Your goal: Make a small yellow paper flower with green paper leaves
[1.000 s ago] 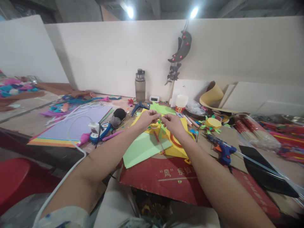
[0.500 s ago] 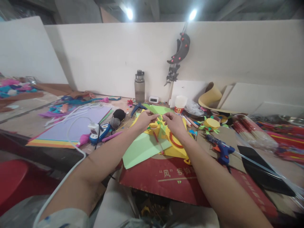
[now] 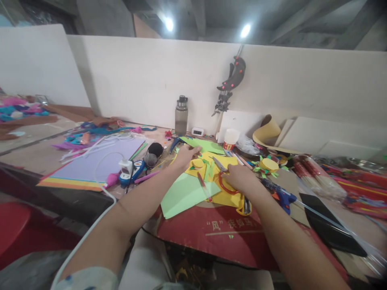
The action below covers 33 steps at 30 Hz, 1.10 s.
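Red-handled scissors (image 3: 224, 183) lie over yellow paper (image 3: 232, 200), blades pointing up and left. My right hand (image 3: 237, 176) is at their handles, its fingers closed on them. My left hand (image 3: 186, 156) is at the left edge of the yellow paper, fingers bent together near the thumb; what they hold, if anything, is too small to make out. Between my hands lie a small yellow round piece (image 3: 198, 163) and green paper strips (image 3: 208, 171). A red pen (image 3: 204, 186) rests across light green sheets (image 3: 186, 195).
A blue glue gun (image 3: 284, 198) and a yellow disc with green leaves (image 3: 269, 165) are on the right. Behind stand a bottle (image 3: 181, 117) and a paper cup (image 3: 230, 139). Purple sheets (image 3: 99, 159) and a white cable (image 3: 99, 207) are on the left.
My hands, earlier close together over the yellow paper, have parted. My right hand has moved right and down onto the scissors. The view has shifted slightly.
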{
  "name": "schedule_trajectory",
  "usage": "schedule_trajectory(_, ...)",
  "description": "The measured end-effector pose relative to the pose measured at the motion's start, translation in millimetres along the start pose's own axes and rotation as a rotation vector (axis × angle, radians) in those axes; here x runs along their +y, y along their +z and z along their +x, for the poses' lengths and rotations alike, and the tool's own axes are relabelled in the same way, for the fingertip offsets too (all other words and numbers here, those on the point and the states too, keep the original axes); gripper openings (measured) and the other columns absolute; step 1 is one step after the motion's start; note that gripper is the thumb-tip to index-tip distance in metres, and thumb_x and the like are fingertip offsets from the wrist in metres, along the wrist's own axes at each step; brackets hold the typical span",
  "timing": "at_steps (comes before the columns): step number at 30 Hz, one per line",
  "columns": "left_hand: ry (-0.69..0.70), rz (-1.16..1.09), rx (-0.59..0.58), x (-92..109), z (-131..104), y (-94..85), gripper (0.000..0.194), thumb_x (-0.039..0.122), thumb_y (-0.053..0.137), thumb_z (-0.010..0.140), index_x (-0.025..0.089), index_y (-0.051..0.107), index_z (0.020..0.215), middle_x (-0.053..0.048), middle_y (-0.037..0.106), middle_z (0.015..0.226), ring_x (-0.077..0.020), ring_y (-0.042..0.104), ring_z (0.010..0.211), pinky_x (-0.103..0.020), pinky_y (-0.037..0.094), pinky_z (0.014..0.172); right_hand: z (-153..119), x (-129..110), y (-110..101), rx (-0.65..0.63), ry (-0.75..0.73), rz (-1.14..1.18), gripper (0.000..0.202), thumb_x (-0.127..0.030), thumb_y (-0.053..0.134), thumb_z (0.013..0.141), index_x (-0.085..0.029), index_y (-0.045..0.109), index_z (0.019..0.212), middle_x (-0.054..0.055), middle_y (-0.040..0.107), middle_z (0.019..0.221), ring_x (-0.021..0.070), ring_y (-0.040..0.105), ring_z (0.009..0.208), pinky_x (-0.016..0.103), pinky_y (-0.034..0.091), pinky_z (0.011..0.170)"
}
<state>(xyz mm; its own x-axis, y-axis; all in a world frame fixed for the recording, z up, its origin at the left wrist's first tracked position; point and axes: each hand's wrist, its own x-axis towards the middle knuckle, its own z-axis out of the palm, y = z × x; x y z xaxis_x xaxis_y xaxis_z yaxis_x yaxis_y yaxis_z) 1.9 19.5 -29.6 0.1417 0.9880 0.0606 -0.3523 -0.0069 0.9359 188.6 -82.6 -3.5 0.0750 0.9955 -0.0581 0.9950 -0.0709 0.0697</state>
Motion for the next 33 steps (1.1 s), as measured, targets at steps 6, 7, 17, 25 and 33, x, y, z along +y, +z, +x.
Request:
schedule_trajectory(6, 0.014, 0.009, -0.006, 0.3, -2.0, 1.5, 0.027, 0.020, 0.088, 0.069, 0.011, 0.063, 0.074, 0.000, 0.062, 0.064, -0.0066, 0.056, 0.056, -0.021, 0.042, 0.056, -8.5, -0.7, 16.0, -0.059, 0.031, 0.039, 0.043, -0.009, 0.043, 0.092, -0.006, 0.052, 0.134, 0.027, 0.071, 0.112, 0.0335, 0.070, 0.108, 0.036, 0.048, 0.078)
schedule_trajectory(7, 0.018, 0.003, -0.005, 0.4, -2.1, 2.0, 0.026, 0.018, 0.088, 0.070, 0.011, 0.063, 0.073, 0.001, 0.061, 0.063, -0.0064, 0.055, 0.055, -0.021, 0.042, 0.056, -7.1, 0.4, 17.0, -0.058, 0.053, 0.077, 0.044, -0.008, 0.043, 0.091, -0.005, 0.052, 0.133, 0.027, 0.071, 0.110, 0.0332, 0.070, 0.107, 0.036, 0.048, 0.078)
schedule_trajectory(17, 0.036, -0.040, 0.022, 4.2, -6.7, 5.5, 0.025, 0.019, 0.084, 0.073, 0.012, 0.060, 0.072, 0.002, 0.059, 0.063, -0.0064, 0.055, 0.053, -0.021, 0.041, 0.054, 9.6, 8.6, 26.3, 0.361, -0.072, 0.987, 0.065, -0.031, 0.052, 0.081, -0.021, 0.042, 0.145, 0.000, 0.060, 0.080, 0.0198, 0.062, 0.066, 0.034, 0.054, 0.066)
schedule_trajectory(25, 0.060, -0.131, 0.027, 7.2, -12.7, 11.4, 0.027, 0.022, 0.083, 0.074, 0.013, 0.057, 0.073, 0.005, 0.056, 0.061, -0.0047, 0.049, 0.049, -0.020, 0.038, 0.051, -5.0, -16.0, 27.9, 0.311, -0.223, 1.126, 0.061, -0.038, 0.059, 0.079, -0.022, 0.042, 0.135, 0.001, 0.058, 0.087, 0.0180, 0.055, 0.069, 0.032, 0.049, 0.065)
schedule_trajectory(33, 0.091, -0.233, 0.032, 10.1, -18.8, 15.8, 0.032, 0.031, 0.083, 0.076, 0.014, 0.056, 0.072, 0.004, 0.056, 0.061, -0.0043, 0.049, 0.051, -0.019, 0.037, 0.051, -14.4, -27.2, 23.4, 0.301, -0.248, 1.046, 0.060, -0.065, 0.055, 0.084, -0.019, 0.047, 0.121, 0.001, 0.057, 0.082, 0.0202, 0.055, 0.072, 0.034, 0.046, 0.071)
